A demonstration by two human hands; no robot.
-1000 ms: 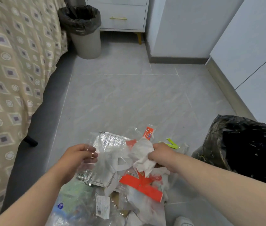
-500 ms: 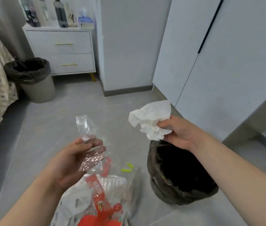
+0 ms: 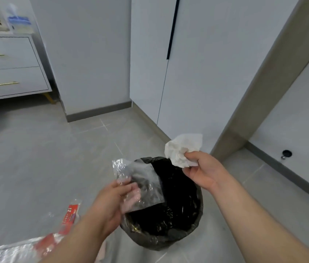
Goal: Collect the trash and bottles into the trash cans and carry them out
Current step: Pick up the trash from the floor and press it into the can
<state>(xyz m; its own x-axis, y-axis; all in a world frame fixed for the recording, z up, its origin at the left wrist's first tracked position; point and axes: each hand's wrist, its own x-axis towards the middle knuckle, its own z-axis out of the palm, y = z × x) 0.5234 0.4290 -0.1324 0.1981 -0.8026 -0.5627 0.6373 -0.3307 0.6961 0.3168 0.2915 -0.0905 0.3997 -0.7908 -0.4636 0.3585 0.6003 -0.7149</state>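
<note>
Head view: left hand [image 3: 112, 204] pinches clear wrapper [image 3: 140, 183], right hand [image 3: 204, 171] grips tissue [image 3: 182, 149]; red packet [image 3: 71, 217] reads "12".

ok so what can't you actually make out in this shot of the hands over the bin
- Head view: inside of the trash can is black liner; contents not discernible.
- Trash pile on the floor: cut off by the bottom-left edge and hidden by the left hand's forearm.
- Print on the red wrapper: too blurred to read beyond "12".
- Clear plastic wrapper: see-through, outline vague.
- Items on the dresser: cut off top-left.
- Tissue in the right hand: lower part hidden by fingers.
</note>
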